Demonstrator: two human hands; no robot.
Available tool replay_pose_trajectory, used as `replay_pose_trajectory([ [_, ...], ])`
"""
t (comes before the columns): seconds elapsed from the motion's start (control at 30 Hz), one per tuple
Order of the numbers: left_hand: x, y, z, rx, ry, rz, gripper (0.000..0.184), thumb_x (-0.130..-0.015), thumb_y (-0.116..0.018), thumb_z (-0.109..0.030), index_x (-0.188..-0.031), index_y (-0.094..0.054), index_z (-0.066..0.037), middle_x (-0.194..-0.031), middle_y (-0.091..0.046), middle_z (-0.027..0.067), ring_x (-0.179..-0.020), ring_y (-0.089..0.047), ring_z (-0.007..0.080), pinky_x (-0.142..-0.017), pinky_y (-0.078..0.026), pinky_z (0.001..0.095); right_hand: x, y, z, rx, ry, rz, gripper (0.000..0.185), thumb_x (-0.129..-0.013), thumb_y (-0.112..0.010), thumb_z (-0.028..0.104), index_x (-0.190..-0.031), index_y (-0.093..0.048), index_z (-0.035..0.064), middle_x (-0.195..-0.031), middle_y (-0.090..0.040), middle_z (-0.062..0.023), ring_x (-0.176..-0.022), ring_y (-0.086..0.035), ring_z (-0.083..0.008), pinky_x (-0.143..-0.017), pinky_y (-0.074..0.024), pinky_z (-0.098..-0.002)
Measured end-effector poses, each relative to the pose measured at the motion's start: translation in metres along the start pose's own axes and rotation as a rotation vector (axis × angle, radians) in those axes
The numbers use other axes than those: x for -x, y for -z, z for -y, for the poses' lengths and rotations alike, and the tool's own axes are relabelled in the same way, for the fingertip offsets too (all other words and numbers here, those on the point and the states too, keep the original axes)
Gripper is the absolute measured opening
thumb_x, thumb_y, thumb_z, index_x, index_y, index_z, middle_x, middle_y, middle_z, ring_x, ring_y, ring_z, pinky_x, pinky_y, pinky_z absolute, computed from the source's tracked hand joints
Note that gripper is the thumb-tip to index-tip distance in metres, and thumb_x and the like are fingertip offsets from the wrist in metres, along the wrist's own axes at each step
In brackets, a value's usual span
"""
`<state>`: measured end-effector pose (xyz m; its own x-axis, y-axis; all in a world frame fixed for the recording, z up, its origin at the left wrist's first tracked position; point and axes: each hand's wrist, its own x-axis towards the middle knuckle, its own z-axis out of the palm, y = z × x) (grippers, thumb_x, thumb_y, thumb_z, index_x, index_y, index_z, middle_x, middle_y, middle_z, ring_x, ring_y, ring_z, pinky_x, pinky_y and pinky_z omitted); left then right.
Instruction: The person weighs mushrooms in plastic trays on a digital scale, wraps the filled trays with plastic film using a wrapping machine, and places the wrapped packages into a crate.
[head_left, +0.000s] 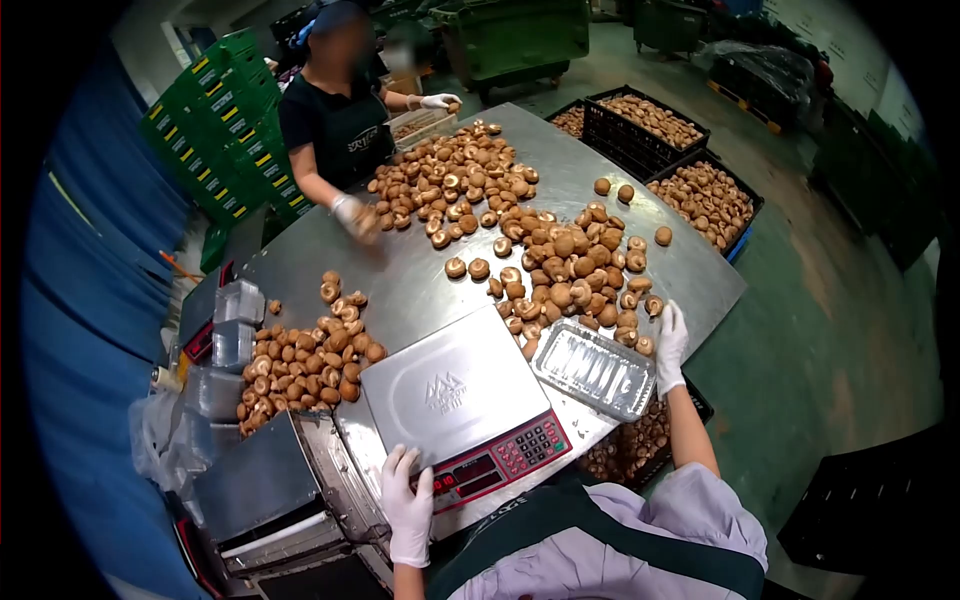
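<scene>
My left hand, in a white glove, is at the front left corner of a digital scale, beside its lit red display. Its fingers are apart and hold nothing that I can see. Bare metal shows across the weighing plate. My right hand, also gloved, is at the right edge of the mushroom pile, fingers stretched out near a shiitake mushroom. Just left of its wrist lies a clear plastic tray, between the scale and the large heap of shiitake mushrooms.
Across the steel table a gloved co-worker handles another mushroom heap. More mushrooms lie left of the scale, near stacked clear trays and a wrapping machine. Mushroom-filled crates stand at the right.
</scene>
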<state>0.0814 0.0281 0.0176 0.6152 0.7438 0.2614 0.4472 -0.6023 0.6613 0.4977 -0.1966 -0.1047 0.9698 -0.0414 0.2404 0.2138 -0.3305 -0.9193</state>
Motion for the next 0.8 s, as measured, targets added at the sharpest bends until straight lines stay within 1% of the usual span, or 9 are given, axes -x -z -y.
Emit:
replay_pose_trajectory([
  [0.1,-0.053,-0.033,-0.028,-0.037,-0.242,0.091,0.046,-0.072,-0.07,-0.013,-0.114,-0.056,-0.001,-0.119,-0.052,0.0218,-0.109,-0.052,0.0366,-0.094,-0.042,0.0392,-0.039,-0.014,-0.039,-0.218,-0.165,-0.147,0.051,-0.095,-0.045,0.039,-0.127,-0.048,-0.0001,-0.128,-0.052,-0.0169,-0.119,-0.047,-0.0264,-0.101,-0.0337,-0.0322],
  [0.13,-0.071,-0.046,-0.039,-0.03,-0.28,0.172,0.05,-0.07,-0.071,-0.015,-0.116,-0.055,-0.003,-0.123,-0.05,0.0215,-0.112,-0.05,0.037,-0.095,-0.041,0.0403,-0.05,-0.017,-0.056,-0.233,-0.181,-0.111,0.058,-0.096,-0.04,0.044,-0.133,-0.042,0.0001,-0.135,-0.045,-0.0155,-0.125,-0.04,-0.0267,-0.105,-0.0279,-0.0318],
  [0.17,-0.089,-0.062,-0.051,-0.023,-0.319,0.251,0.054,-0.069,-0.073,-0.017,-0.118,-0.054,-0.004,-0.127,-0.047,0.0211,-0.114,-0.049,0.0374,-0.096,-0.04,0.0415,-0.057,-0.023,-0.062,-0.24,-0.18,-0.115,0.058,-0.096,-0.04,0.044,-0.133,-0.042,0.0001,-0.135,-0.045,-0.0155,-0.125,-0.04,-0.0267,-0.105,-0.0279,-0.0318],
  [0.23,-0.125,-0.102,-0.068,-0.004,-0.478,0.355,0.061,-0.067,-0.075,-0.023,-0.121,-0.053,-0.005,-0.129,-0.046,0.0208,-0.115,-0.047,0.0385,-0.095,-0.04,0.0406,-0.069,-0.038,-0.069,-0.243,-0.209,-0.139,0.057,-0.096,-0.04,0.043,-0.133,-0.041,0.0002,-0.134,-0.046,-0.0156,-0.125,-0.041,-0.0272,-0.106,-0.0276,-0.0323],
  [0.37,-0.179,-0.191,-0.102,-0.095,-0.744,0.506,0.075,-0.068,-0.074,-0.029,-0.133,-0.042,-0.009,-0.137,-0.037,0.0199,-0.127,-0.036,0.0367,-0.102,-0.03,0.0531,-0.082,-0.068,-0.073,-0.071,-0.043,-0.016,0.052,-0.096,-0.042,0.037,-0.134,-0.041,0.0016,-0.135,-0.045,-0.0162,-0.127,-0.04,-0.028,-0.105,-0.0288,-0.034],
  [0.43,-0.203,-0.233,-0.111,-0.129,-0.9,0.578,0.076,-0.068,-0.072,-0.026,-0.135,-0.039,-0.011,-0.141,-0.031,0.0183,-0.132,-0.03,0.0346,-0.103,-0.024,0.0588,-0.083,-0.076,-0.05,-0.023,-0.029,0.071,0.048,-0.095,-0.044,0.032,-0.133,-0.043,0.0024,-0.135,-0.046,-0.0162,-0.126,-0.041,-0.0284,-0.105,-0.0302,-0.0343],
  [0.5,-0.221,-0.268,-0.116,-0.314,-1.098,0.54,0.076,-0.068,-0.072,-0.025,-0.135,-0.04,-0.012,-0.143,-0.029,0.0166,-0.133,-0.028,0.034,-0.105,-0.023,0.0579,-0.087,-0.086,-0.044,-0.046,-0.034,0.162,0.046,-0.094,-0.048,0.03,-0.132,-0.045,0.004,-0.135,-0.046,-0.0163,-0.127,-0.041,-0.0277,-0.105,-0.0302,-0.0341],
  [0.63,-0.252,-0.297,-0.117,-0.315,-1.042,0.786,0.077,-0.066,-0.074,-0.033,-0.135,-0.041,-0.021,-0.145,-0.029,0.0122,-0.136,-0.022,0.0314,-0.104,-0.019,0.0626,-0.096,-0.096,-0.044,-0.025,0.045,0.256,0.043,-0.092,-0.052,0.027,-0.128,-0.05,0.0046,-0.136,-0.046,-0.0165,-0.128,-0.04,-0.0275,-0.106,-0.0297,-0.0344],
  [0.8,-0.283,-0.303,-0.1,-0.312,-1.051,0.783,0.082,-0.058,-0.08,-0.04,-0.131,-0.044,-0.029,-0.144,-0.031,0.0102,-0.135,-0.023,0.0319,-0.099,-0.022,0.0684,-0.098,-0.117,-0.029,0.033,0.075,0.343,0.039,-0.088,-0.057,0.024,-0.122,-0.056,0.0041,-0.136,-0.045,-0.0164,-0.129,-0.039,-0.0276,-0.107,-0.0279,-0.0355],
])
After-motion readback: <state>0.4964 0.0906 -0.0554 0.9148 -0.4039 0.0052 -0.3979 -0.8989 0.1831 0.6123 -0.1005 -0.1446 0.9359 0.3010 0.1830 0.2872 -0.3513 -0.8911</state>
